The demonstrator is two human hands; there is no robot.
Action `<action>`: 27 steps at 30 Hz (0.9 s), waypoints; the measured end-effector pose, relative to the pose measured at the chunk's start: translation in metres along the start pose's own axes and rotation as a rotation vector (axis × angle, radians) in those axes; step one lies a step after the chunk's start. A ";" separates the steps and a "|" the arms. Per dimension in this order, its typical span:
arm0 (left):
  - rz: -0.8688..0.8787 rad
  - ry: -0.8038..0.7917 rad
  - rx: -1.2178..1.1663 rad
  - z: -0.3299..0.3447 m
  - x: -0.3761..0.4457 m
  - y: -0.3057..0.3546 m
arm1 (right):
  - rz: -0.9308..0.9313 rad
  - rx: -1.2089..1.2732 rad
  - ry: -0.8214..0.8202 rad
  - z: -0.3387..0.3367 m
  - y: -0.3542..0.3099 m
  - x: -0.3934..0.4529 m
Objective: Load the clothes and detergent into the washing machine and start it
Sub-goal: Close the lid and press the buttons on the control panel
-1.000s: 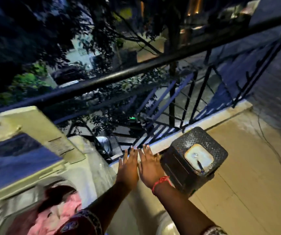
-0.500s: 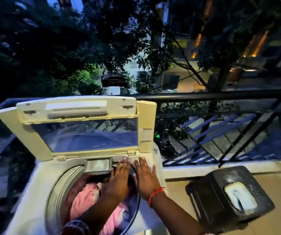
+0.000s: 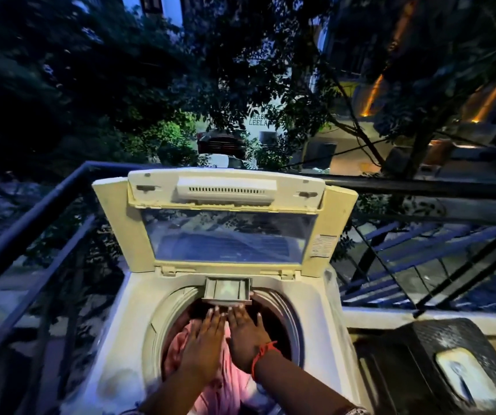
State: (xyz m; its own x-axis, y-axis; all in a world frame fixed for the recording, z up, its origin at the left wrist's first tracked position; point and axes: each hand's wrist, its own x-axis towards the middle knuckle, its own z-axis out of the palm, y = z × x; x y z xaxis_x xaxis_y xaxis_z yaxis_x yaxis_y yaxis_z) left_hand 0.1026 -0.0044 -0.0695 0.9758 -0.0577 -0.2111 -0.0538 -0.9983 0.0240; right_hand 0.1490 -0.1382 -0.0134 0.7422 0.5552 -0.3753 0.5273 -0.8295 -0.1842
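Note:
A white top-loading washing machine (image 3: 127,339) stands on a balcony with its lid (image 3: 225,223) raised upright. Pink clothes (image 3: 175,351) lie inside the round drum opening. A small grey detergent drawer (image 3: 228,290) juts out at the drum's far rim. My left hand (image 3: 203,345) and my right hand (image 3: 245,336) hover flat, side by side, over the drum, palms down, fingers stretched toward the drawer. Neither hand holds anything. A red thread circles my right wrist.
A dark plastic stool (image 3: 414,366) stands right of the machine with a white soap-like block (image 3: 465,375) on its seat. A black metal railing (image 3: 420,187) runs behind and along the left. Trees and buildings lie beyond in dim light.
The view has swung left from the stool to face the machine squarely. Both hands have moved from beside the machine to over the drum, toward the detergent drawer.

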 end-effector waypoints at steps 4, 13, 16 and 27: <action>-0.045 -0.081 -0.079 0.016 0.010 -0.021 | 0.042 -0.002 -0.054 0.003 -0.014 0.014; 0.033 -0.177 -0.101 -0.012 0.022 -0.043 | 0.179 0.040 -0.102 0.011 -0.028 0.044; 0.065 -0.154 -0.061 -0.004 0.025 -0.049 | 0.199 0.047 -0.059 0.013 -0.029 0.045; 0.040 -0.085 -0.173 0.017 0.050 -0.062 | 0.229 0.063 -0.027 0.006 -0.026 0.064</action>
State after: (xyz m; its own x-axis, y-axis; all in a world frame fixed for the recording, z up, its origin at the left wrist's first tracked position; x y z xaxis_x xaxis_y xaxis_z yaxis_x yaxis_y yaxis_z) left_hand 0.1509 0.0544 -0.0985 0.9517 -0.1050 -0.2886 -0.0473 -0.9786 0.2003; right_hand 0.1806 -0.0817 -0.0380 0.8279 0.3506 -0.4378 0.3184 -0.9364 -0.1476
